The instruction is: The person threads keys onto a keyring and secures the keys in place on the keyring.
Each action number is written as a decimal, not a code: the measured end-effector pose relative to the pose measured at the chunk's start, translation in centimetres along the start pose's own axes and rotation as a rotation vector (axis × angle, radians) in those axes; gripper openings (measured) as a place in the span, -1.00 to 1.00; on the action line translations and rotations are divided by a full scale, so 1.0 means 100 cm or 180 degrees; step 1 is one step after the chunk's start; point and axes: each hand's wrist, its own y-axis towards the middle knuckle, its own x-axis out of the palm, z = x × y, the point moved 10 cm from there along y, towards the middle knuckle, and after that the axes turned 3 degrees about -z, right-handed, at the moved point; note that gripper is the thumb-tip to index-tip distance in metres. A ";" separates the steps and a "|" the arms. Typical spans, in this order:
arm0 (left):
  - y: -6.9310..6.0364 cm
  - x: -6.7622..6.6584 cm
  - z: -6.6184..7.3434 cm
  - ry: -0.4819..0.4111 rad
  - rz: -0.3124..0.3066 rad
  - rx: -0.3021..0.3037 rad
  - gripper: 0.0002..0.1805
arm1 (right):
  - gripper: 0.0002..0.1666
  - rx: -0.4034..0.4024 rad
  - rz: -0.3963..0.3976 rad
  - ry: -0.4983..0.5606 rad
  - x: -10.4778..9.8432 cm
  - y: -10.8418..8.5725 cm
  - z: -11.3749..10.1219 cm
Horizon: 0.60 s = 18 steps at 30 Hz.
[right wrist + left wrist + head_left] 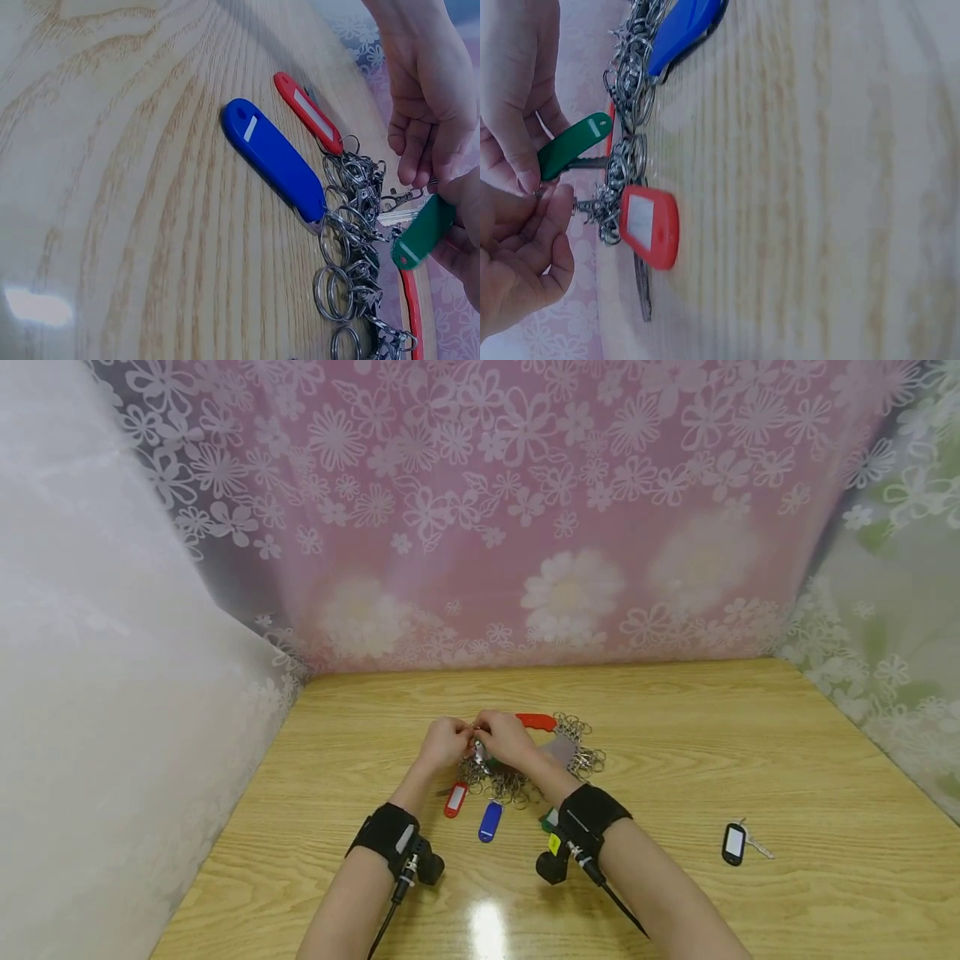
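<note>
My right hand (pixel 504 739) pinches a green key tag (pixel 425 231) by one end, with a key hanging beside it. Close against it, the left hand (pixel 446 742) holds a small metal clasp (pixel 405 198) at its fingertips; the fingers partly hide it. Both hands meet over the left side of a grey plate (pixel 561 750) with a red handle (pixel 536 721), edged with many metal rings and clasps (pixel 588 762). A red key tag (pixel 456 799) with a key and a blue key tag (pixel 491 822) lie at the near edge of the rings.
A black key tag (pixel 734 844) with a silver key (pixel 761 847) lies apart at the right on the wooden table (pixel 645 893). Another green tag (pixel 550 819) shows partly behind the right wrist strap. Flowered cloth (pixel 555 510) hangs behind the table.
</note>
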 end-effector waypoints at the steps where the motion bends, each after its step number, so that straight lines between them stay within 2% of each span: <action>1: 0.000 0.000 0.000 -0.0030 0.0021 -0.0035 -0.72 | -0.94 -0.0018 -0.0021 -0.0031 0.000 0.000 -0.001; 8: -0.003 0.001 -0.003 -0.0197 0.0067 -0.0164 -0.75 | -0.97 -0.0389 -0.0091 -0.0346 -0.001 0.000 -0.013; 14: -0.004 0.003 -0.005 -0.0505 -0.0123 -0.0109 -0.71 | -0.95 -0.0356 -0.0119 -0.0249 -0.001 -0.001 -0.013; 18: -0.004 0.002 -0.007 -0.0632 -0.0186 -0.0076 -0.78 | -0.94 -0.0245 -0.0126 -0.0177 -0.001 0.000 -0.009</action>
